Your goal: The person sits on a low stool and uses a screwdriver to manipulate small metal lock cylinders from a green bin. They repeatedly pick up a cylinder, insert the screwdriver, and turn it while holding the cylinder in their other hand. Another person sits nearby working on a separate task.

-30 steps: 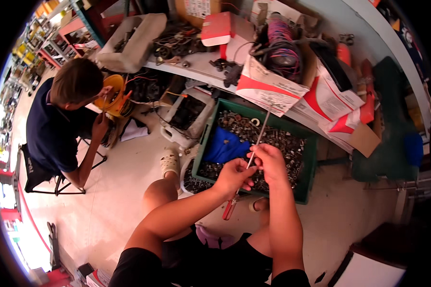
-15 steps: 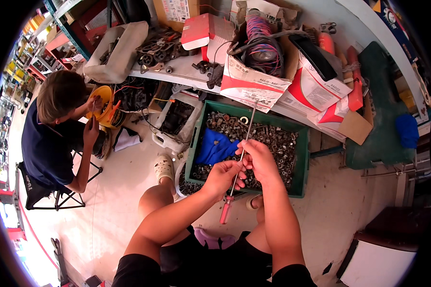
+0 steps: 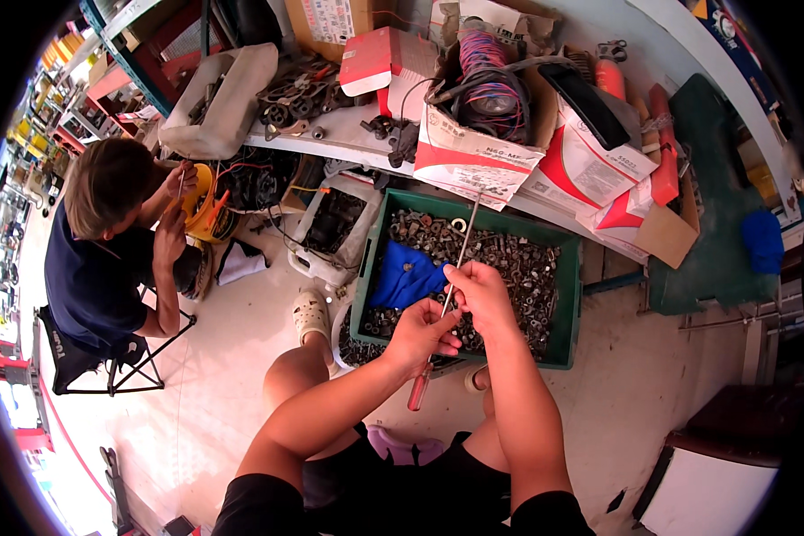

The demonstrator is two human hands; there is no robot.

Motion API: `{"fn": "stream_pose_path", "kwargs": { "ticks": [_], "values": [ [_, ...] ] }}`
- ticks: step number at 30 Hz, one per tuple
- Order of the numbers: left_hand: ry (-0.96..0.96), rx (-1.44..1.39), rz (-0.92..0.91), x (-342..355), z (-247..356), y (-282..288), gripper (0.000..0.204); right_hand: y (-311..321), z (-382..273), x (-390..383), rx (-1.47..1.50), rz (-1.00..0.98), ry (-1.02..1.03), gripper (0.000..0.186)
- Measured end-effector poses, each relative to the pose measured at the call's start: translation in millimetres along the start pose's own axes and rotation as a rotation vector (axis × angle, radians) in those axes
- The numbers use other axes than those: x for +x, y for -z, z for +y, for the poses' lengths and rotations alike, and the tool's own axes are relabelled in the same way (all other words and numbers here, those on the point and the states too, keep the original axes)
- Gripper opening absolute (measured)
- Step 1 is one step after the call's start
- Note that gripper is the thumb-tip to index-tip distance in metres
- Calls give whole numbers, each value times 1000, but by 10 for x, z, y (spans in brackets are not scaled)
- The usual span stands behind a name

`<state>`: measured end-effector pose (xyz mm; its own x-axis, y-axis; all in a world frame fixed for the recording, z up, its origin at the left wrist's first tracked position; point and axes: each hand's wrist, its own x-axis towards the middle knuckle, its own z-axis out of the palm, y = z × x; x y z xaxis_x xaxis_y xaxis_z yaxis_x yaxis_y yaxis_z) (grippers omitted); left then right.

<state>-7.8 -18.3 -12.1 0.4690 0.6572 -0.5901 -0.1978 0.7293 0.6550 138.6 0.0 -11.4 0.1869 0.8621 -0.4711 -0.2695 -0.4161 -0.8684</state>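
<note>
A long screwdriver (image 3: 419,389) with a translucent red handle slants across the middle, its thin metal shaft pointing away from me. My left hand (image 3: 422,338) pinches the shaft a little above the handle. Farther up, my right hand (image 3: 481,293) has thumb and fingers closed on the same shaft. Whether a small part sits between my fingers I cannot make out. Beneath both hands is a green crate (image 3: 564,313) full of nuts, bolts and other small metal pieces. A crumpled blue cloth or glove (image 3: 406,279) lies on them, just left of my hands.
Beyond the crate, a shelf (image 3: 366,154) carries metal parts and a carton (image 3: 473,165) of coiled wire. A cut white jug (image 3: 317,259) stands left of the crate. Farther left, a co-worker (image 3: 98,259) sits on a folding stool beside a yellow bucket (image 3: 203,198), holding a thin rod.
My hands stay on the screwdriver with only slight shifts; its handle sits a little higher in view. The co-worker's hands have risen, and a thin rod now shows in them.
</note>
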Motion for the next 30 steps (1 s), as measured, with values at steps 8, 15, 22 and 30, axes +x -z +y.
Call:
{"fn": "stream_pose_path", "kwargs": {
  "ticks": [8,15,22,30],
  "values": [
    [43,57,-18,10,-15,48,26,4,-81,-10,69,-44,-25,25],
    [108,54,-52,37,1,46,27,99,-7,55,72,-82,43,22],
    [19,108,58,58,-94,-9,19,59,63,132,4,61,15,26],
    [17,105,0,48,-91,34,21,11,10,83,-29,77,3,24]
  ]
}}
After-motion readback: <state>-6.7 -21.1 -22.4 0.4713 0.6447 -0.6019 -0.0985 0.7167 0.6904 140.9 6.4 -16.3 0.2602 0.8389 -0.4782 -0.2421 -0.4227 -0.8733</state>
